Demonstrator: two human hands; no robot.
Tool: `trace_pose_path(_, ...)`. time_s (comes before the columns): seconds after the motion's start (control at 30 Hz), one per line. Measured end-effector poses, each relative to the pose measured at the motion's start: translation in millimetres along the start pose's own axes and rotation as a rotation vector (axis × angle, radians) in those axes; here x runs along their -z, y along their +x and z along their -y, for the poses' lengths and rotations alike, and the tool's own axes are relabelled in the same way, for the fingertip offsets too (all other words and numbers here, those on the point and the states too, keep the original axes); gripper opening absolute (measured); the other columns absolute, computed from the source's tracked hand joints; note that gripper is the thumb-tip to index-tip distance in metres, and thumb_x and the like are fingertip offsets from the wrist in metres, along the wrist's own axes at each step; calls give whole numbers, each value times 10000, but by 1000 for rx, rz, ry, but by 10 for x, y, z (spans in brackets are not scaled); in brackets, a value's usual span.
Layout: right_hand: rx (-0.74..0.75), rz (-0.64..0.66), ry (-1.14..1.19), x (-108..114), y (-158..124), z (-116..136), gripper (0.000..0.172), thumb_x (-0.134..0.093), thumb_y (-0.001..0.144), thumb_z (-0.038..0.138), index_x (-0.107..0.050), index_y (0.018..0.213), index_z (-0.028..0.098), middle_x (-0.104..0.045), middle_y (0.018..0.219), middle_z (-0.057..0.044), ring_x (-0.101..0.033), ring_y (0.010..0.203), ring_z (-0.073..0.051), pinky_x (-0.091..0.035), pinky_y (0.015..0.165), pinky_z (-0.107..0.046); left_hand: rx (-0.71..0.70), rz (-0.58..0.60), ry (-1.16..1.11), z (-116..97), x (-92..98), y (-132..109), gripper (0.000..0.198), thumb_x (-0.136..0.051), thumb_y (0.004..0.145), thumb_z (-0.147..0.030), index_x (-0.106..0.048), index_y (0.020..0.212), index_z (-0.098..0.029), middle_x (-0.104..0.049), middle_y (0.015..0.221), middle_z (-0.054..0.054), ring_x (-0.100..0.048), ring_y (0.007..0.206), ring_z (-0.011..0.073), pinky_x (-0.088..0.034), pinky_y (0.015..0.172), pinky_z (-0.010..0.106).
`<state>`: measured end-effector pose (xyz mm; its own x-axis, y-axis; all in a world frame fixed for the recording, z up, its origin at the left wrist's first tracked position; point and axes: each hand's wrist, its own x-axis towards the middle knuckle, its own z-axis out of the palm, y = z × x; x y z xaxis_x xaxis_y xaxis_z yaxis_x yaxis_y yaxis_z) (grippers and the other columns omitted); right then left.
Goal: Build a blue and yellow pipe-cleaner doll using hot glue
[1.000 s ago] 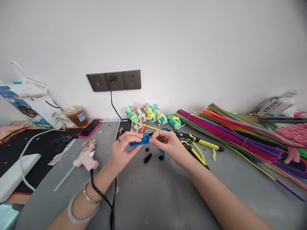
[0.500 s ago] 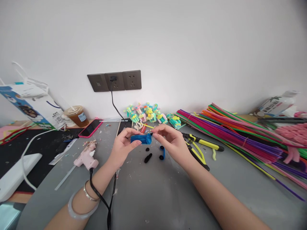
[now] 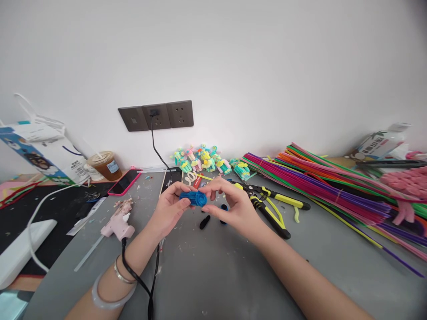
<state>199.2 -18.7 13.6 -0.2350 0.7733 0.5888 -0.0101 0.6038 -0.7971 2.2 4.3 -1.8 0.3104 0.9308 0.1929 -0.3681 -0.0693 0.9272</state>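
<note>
One blue pipe-cleaner cylinder (image 3: 192, 198) held above the table (image 3: 213, 275) between left hand (image 3: 167, 211) and right hand (image 3: 236, 206)

The cylinder is gripped along its side by the left hand, with the thumb laid in front and the fingers curled behind. Its rounded end is turned toward the right hand and is pinched between that hand's thumb and index finger. Two bangles, one silver (image 3: 122, 274) and one pale (image 3: 110, 303), are worn on the left forearm, which is crossed by the black cable (image 3: 137, 278) of a pink hot glue gun (image 3: 117, 226). Beside the gun, a translucent glue stick (image 3: 88, 254) is laid flat.

Below the hands, a small black fuzzy piece (image 3: 204, 222) is seen on the table; next to it, a blue-and-black piece (image 3: 224, 207) is partly hidden by the right hand. Yellow-and-black pliers (image 3: 272, 211) are placed just beyond the right wrist, with a short yellow scrap (image 3: 296, 216) near one handle. Farther to the right, a large bundle of multicoloured pipe cleaners (image 3: 320, 189) is spread out.

Along the wall, several pastel pipe-cleaner figures (image 3: 207, 159) are grouped. To the left, a smartphone in a pink case (image 3: 124, 182) is set near a lidded cup of brown drink (image 3: 108, 167). Above, a black plug (image 3: 154, 113) is inserted in the middle panel of a dark wall socket (image 3: 180, 114).
</note>
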Motion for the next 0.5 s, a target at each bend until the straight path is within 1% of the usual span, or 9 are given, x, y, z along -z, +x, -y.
trace_pose_path(0.07, 16, 2, -25, -4, 2, 24, 188, -737, 848, 290, -696, 1027, 250, -640, 908, -40, -562, 841, -194, -471, 791, -357, -14, 3, 19, 6, 11, -1, 319, -879, 684, -352, -644, 842, -204, -697, 927, 31, -665, 819, 169, -533, 649, 254)
trace_pose_path(0.17, 34, 8, -63, 0, 6, 48, 181, -726, 859, 289, -700, 1033, 249, -643, 913, -46, -560, 840, -197, -466, 789, -362, -50, 7, 58, 18, 34, 2, 314, -880, 682, -339, -640, 836, -210, -701, 938, 30, -666, 881, 187, -536, 722, 290)
trace_pose_path(0.3, 37, 13, -103, 15, 6, 34, 250, -743, 847, 290, -680, 1086, 252, -647, 950, -50, -543, 840, -197, -463, 805, -361, -106, -7, 120, 16, 42, 12, 287, -885, 675, -312, -651, 804, -208, -703, 941, 35, -655, 922, 194, -533, 773, 300)
trace_pose_path(0.37, 38, 5, -123, 20, 4, 14, 276, -747, 844, 304, -666, 1103, 249, -643, 951, -51, -537, 830, -196, -465, 795, -356, -129, -32, 151, 8, 34, 15, 277, -887, 670, -311, -667, 797, -199, -699, 937, 49, -648, 916, 194, -536, 741, 278)
trace_pose_path(0.5, 26, -12, -137, 16, 4, -22, 193, -720, 866, 309, -667, 1032, 226, -619, 877, -39, -542, 800, -186, -471, 774, -340, -147, -50, 194, -3, 23, 9, 209, -860, 706, -290, -718, 827, -196, -694, 931, 61, -634, 832, 165, -517, 583, 196)
